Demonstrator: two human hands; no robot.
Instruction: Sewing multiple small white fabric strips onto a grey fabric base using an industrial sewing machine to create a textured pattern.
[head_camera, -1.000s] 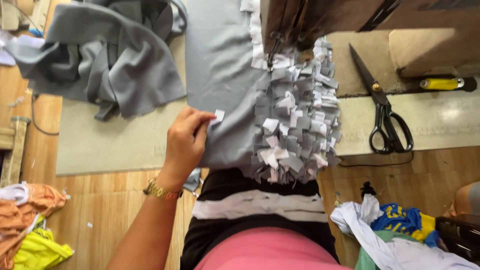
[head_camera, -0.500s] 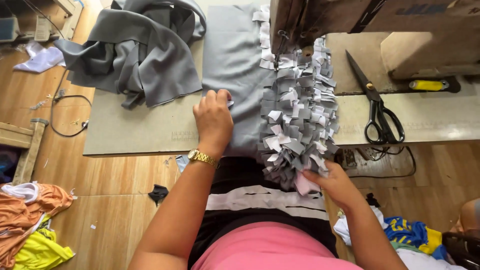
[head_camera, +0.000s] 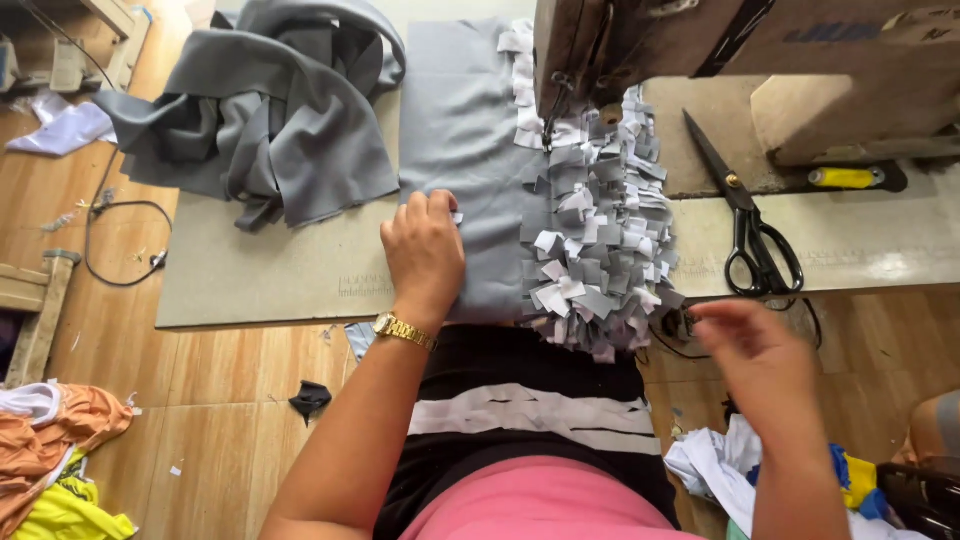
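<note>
My left hand (head_camera: 425, 255), with a gold watch at the wrist, rests on a flat grey fabric panel (head_camera: 465, 120) on the sewing table (head_camera: 250, 285). Its fingertips pinch a small white fabric scrap (head_camera: 456, 217) against the panel. Right of that hand, many grey and white fabric patches (head_camera: 600, 250) are stitched in ruffled rows, running up under the sewing machine (head_camera: 640, 50). My right hand (head_camera: 770, 370) hovers blurred below the table's front edge, right of the patches, fingers apart with nothing seen in it.
Black scissors (head_camera: 752, 235) and a yellow-handled tool (head_camera: 845, 178) lie on the table right of the patches. A heap of grey cloth (head_camera: 270, 110) sits at the table's left. On the wooden floor are orange and yellow clothes (head_camera: 50, 460), white and blue cloth (head_camera: 720, 470), and a cable (head_camera: 120, 250).
My right hand came in to the lower edge of the patches, then pulled away right and down off the table. My left hand stayed on the grey panel.
</note>
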